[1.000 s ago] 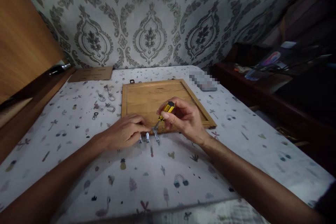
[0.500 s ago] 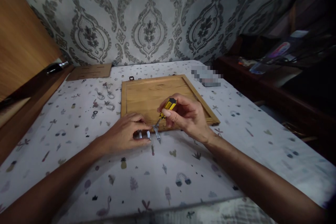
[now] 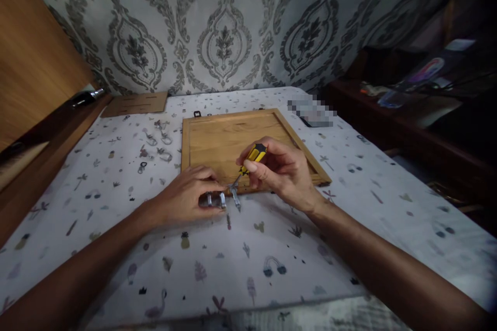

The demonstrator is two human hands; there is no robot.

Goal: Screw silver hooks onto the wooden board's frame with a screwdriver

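A wooden panel (image 3: 229,139) with a raised frame lies on the patterned cloth. My right hand (image 3: 283,173) is closed around the handle of a yellow-and-black screwdriver (image 3: 256,153). The screwdriver's shaft slants down to a silver metal fitting (image 3: 235,196) at the panel's near edge; whether the tip sits in a screw is too small to tell. My left hand (image 3: 190,194) rests beside that edge, its thumb and fingers closed about the fitting's shiny left part (image 3: 222,200). The fingers hide some of it.
Several loose metal fittings (image 3: 164,155) lie left of the panel. A flat cardboard piece (image 3: 134,104) is at the back left, near the patterned wall. A blurred-out flat item (image 3: 312,111) lies at the back right. Beyond it a plastic bottle (image 3: 419,75) stands on dark furniture.
The whole view has shifted slightly, putting things a little further right. Both hands, the screwdriver and the fitting keep nearly the same places relative to the panel.
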